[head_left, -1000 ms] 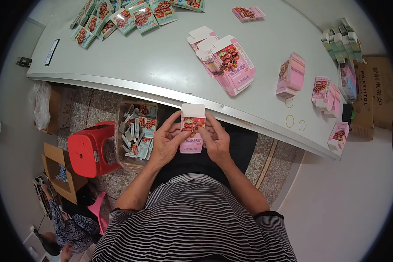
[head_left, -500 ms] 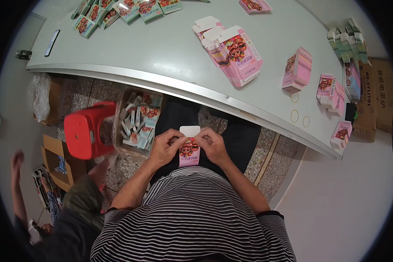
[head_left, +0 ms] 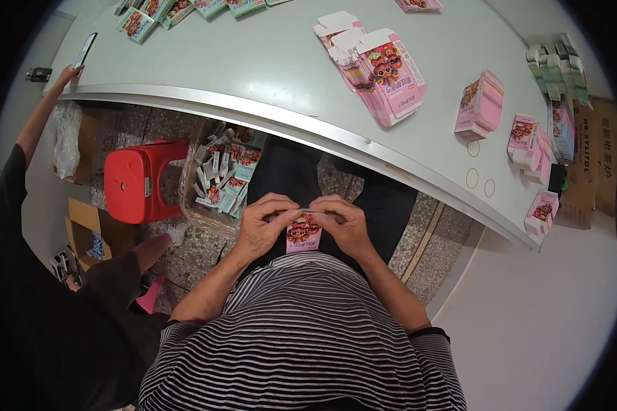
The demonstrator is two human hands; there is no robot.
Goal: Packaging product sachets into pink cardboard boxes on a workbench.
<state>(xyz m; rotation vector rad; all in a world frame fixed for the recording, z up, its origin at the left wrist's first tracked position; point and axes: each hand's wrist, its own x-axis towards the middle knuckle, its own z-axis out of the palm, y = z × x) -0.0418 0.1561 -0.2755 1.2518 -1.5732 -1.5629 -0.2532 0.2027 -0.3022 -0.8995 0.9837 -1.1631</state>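
Above my lap, both hands pinch the top end of a small pink carton printed with a cartoon figure. My left hand grips its upper left corner, and my right hand the upper right. The white end flap is now seen nearly edge-on between my fingertips. On the table beyond lies a fanned stack of flat pink cartons. Farther right stands a bundle of pink cartons, with three yellow rubber bands near it.
A lined box of green and white cartons sits on the floor beside a red stool. Green cartons lie at the table's far left. More pink cartons stand at the right edge. At left, another person's hand holds a phone.
My fingers have folded the white flap of the carton down from upright. The other person has come closer at left and taken hold of the phone on the table.
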